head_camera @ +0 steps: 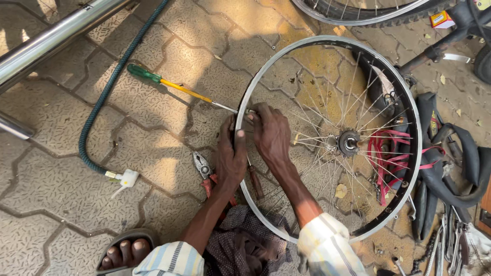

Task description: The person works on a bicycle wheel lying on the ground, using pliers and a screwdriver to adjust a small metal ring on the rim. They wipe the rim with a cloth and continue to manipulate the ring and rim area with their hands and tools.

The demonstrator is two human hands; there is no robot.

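Observation:
A bare bicycle wheel rim [409, 110] with spokes and a dark hub [349, 142] lies flat on the paving. My left hand [230, 156] grips the rim's left edge from outside. My right hand [271, 134] rests inside the rim at the same spot, fingers pinched at the rim wall. A screwdriver with a green handle and yellow shaft [169, 85] lies on the ground, its metal tip reaching the rim right by my fingers. Red-handled pliers [203, 168] lie under my left wrist.
A green hose [102, 97] with a white nozzle [124, 180] curves at left. Metal tubes [51, 38] run along the top left. Black inner tubes and a tyre [450, 163], red strap and loose tools sit at right. Another wheel [358, 15] lies above. A sandalled foot [125, 251] shows below.

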